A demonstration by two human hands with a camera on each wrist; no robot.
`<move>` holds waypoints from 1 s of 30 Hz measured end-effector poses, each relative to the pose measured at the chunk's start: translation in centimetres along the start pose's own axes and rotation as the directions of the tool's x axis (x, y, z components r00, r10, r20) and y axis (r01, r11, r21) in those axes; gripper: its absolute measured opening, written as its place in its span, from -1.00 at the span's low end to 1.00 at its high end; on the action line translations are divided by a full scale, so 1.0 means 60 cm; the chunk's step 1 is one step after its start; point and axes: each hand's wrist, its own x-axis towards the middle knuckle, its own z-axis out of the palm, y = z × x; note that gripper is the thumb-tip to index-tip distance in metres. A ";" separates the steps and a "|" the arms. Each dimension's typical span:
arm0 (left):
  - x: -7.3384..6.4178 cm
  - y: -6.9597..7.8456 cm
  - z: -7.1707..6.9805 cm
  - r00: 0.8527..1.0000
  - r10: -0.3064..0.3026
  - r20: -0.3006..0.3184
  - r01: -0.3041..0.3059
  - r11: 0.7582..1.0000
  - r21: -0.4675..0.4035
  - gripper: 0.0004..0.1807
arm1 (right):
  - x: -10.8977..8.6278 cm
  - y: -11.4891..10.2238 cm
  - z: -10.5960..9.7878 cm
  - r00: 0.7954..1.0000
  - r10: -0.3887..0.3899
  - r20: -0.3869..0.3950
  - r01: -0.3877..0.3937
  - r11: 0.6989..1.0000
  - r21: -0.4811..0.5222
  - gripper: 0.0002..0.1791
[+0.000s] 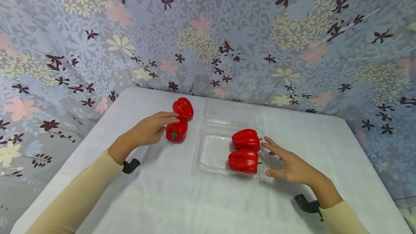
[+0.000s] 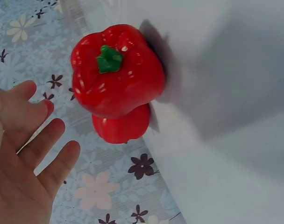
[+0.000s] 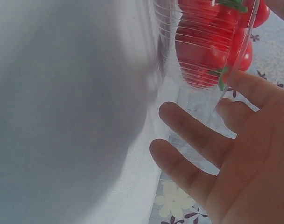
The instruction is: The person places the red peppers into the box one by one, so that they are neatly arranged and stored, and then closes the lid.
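Observation:
Two red bell peppers lie in the right half of a clear plastic container (image 1: pixel 208 167): an upper pepper (image 1: pixel 245 139) and a lower pepper (image 1: pixel 243 161), stems to the right. Left of the container, a near pepper (image 1: pixel 176 131) with a green stem touches a far pepper (image 1: pixel 183 108). My left hand (image 1: pixel 150 130) hovers over the near pepper's left side, fingers extended and holding nothing; in the left wrist view a gap shows between that hand (image 2: pixel 27 154) and the peppers. Beside the container's right wall, my right hand (image 1: pixel 289 163) has its fingers spread, with nothing gripped.
The container's clear lid (image 1: pixel 232 113) lies folded back on the far side. A white cloth (image 1: pixel 162 198) covers the table, whose far edge meets a flowered fabric backdrop (image 1: pixel 208 39). Black wrist mounts (image 1: pixel 305 204) sit under both wrists.

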 end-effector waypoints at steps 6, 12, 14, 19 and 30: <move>0.010 -0.010 0.018 0.996 -0.036 0.078 0.039 0.998 -0.039 -0.40 | -0.001 0.003 0.003 1.000 0.007 0.010 -0.007 1.000 0.007 -0.04; 0.011 -0.015 0.029 0.989 -0.066 0.130 0.073 0.996 -0.046 -0.38 | 0.002 0.004 0.001 1.000 0.000 0.004 0.000 1.000 0.011 -0.04; 0.010 -0.016 0.031 0.990 -0.065 0.125 0.072 0.996 -0.056 -0.39 | 0.002 0.004 0.001 1.000 0.002 0.009 -0.002 1.000 0.015 -0.04; 0.007 -0.019 0.031 0.993 -0.047 0.107 0.053 0.997 -0.054 -0.41 | 0.003 0.002 -0.001 1.000 -0.016 0.009 0.016 1.000 0.018 -0.05; 0.006 -0.016 0.030 0.997 -0.055 0.058 0.053 0.998 0.030 -0.44 | 0.002 0.002 0.000 1.000 -0.008 0.005 0.008 1.000 0.016 -0.05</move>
